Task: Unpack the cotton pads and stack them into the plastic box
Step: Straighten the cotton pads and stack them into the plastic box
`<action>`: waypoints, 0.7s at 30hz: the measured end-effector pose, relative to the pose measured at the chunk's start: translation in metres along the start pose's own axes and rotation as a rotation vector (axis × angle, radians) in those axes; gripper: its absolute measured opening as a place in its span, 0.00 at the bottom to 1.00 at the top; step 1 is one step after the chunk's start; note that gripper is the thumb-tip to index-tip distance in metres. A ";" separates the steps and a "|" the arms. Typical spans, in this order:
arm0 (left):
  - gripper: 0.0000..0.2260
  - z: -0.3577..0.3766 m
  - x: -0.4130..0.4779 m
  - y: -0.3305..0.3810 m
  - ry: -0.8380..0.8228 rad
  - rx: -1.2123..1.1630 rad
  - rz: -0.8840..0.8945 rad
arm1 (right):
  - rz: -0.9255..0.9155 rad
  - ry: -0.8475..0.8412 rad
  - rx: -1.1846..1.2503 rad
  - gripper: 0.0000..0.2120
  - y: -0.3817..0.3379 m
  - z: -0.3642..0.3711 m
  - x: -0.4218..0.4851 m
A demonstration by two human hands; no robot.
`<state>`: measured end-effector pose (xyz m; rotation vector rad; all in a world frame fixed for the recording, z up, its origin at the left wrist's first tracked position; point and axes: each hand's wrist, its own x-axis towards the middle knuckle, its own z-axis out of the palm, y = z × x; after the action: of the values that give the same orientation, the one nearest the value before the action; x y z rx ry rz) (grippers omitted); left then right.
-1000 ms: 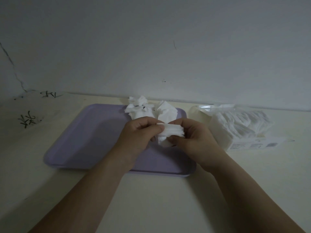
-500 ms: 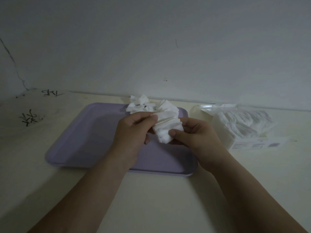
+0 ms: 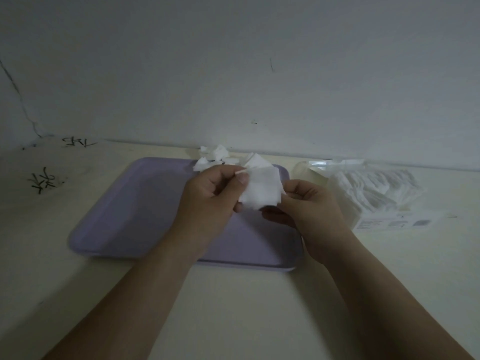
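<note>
Above the lilac tray on the desk, the left hand and right hand each keep a closed grip on one small bunch of cotton pads, the opened pack lying to the right.

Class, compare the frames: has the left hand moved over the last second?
Yes. The left hand has lifted slightly towards the purple tray's far edge, now pinching the cotton pads flat.

1. Cream counter, black scribbles far left, meeting the wall at the far edge.
2. Lilac tray lying flat, centre-left.
3. Opened cotton pad pack resting far right, just beside the tray.
</note>
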<state>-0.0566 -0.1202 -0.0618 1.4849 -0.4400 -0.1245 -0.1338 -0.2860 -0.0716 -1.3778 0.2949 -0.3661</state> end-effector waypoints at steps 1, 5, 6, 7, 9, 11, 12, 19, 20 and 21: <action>0.04 0.002 -0.001 -0.002 -0.002 0.019 0.004 | 0.012 -0.025 0.019 0.02 -0.001 0.001 -0.001; 0.02 0.003 -0.002 -0.004 0.024 0.051 -0.005 | 0.035 -0.072 0.048 0.04 -0.005 0.002 -0.004; 0.03 0.003 -0.002 -0.005 0.031 0.062 0.000 | 0.037 -0.083 0.047 0.07 -0.005 0.003 -0.005; 0.03 0.003 -0.002 -0.005 0.036 0.071 0.008 | 0.039 -0.095 0.046 0.09 -0.005 0.003 -0.005; 0.04 0.004 -0.002 -0.007 0.042 0.086 0.029 | 0.042 -0.118 0.056 0.13 -0.006 0.004 -0.005; 0.03 0.005 -0.001 -0.009 0.043 0.097 0.041 | 0.043 -0.132 0.071 0.14 -0.007 0.004 -0.006; 0.03 0.005 -0.001 -0.010 0.043 0.105 0.044 | 0.049 -0.138 0.085 0.12 -0.007 0.003 -0.006; 0.03 0.003 -0.002 -0.009 0.044 0.106 0.044 | 0.067 -0.180 0.105 0.12 -0.003 0.001 -0.004; 0.03 0.003 -0.003 -0.009 0.041 0.094 0.043 | 0.065 -0.179 0.107 0.12 -0.002 0.001 -0.003; 0.03 0.004 -0.003 -0.008 0.036 0.087 0.044 | 0.063 -0.181 0.106 0.12 -0.003 0.000 -0.003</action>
<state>-0.0590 -0.1233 -0.0704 1.5599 -0.4531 -0.0439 -0.1368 -0.2846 -0.0691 -1.2844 0.1666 -0.2000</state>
